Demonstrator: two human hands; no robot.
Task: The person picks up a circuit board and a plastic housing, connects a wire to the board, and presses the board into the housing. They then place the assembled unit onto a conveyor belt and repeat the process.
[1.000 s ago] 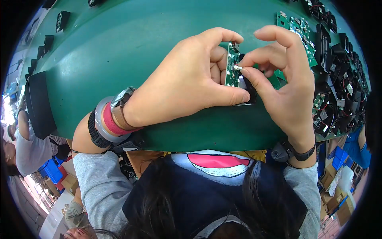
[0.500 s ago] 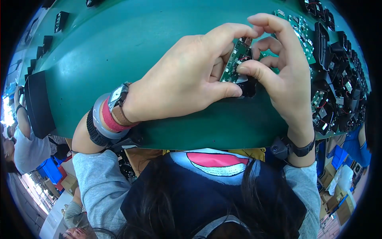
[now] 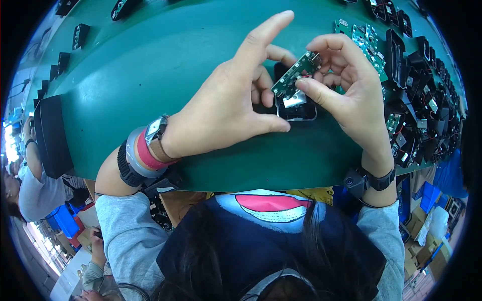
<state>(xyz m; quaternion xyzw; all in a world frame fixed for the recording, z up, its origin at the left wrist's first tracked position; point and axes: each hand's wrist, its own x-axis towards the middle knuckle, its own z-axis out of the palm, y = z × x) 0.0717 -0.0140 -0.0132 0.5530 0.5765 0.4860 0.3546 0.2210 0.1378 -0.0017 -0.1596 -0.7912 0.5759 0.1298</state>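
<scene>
My right hand (image 3: 357, 95) pinches a green circuit board (image 3: 293, 76) between thumb and fingers. The board is tilted above a black plastic housing (image 3: 306, 111), with a silvery block (image 3: 295, 99) showing inside it. A bit of red wire shows by my right thumb. On the housing's other side, my left hand (image 3: 218, 103) has its index finger raised and its thumb stretched out apart. Its lower fingers curl beside the housing; whether they touch it I cannot tell.
Green circuit boards (image 3: 366, 42) lie beyond my right hand. Many black housings with boards and wires (image 3: 427, 108) are heaped on the right of the green table (image 3: 150, 65). A black box (image 3: 52, 135) stands at the left edge, and several black units (image 3: 80, 36) line the far left.
My left index finger and thumb have come away from the board and spread apart. My right hand has lowered slightly, and the board has tilted, uncovering more of the housing and silvery block.
</scene>
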